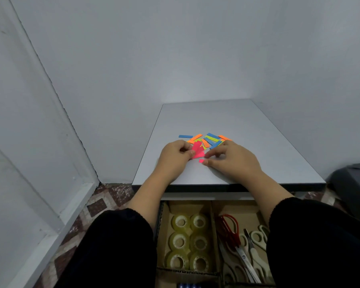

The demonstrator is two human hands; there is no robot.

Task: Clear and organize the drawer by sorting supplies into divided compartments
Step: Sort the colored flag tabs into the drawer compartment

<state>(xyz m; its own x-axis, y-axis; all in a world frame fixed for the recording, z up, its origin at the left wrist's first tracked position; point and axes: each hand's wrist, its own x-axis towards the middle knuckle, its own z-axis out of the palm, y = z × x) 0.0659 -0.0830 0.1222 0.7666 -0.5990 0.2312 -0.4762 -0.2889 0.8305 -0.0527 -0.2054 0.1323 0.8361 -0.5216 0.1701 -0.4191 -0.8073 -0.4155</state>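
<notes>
A heap of coloured paper strips point(210, 139), blue, orange and yellow-green, lies on the grey table top point(237, 125). My left hand point(173, 157) pinches a small bunch of pink strips point(197, 151) at the heap's near edge. My right hand point(231, 157) rests on the table beside it, fingertips touching the pink bunch, thumb lying on one loose pink strip point(201, 161). Below the table the open drawer point(164, 225) shows cardboard compartments: clear tape rolls point(188, 242) in the left one, scissors point(241, 244) in the right.
Grey walls close in the table at the back and right. A patterned floor point(104, 200) shows at the left. A dark object point(353, 183) sits at the right edge. My black sleeves cover parts of the drawer.
</notes>
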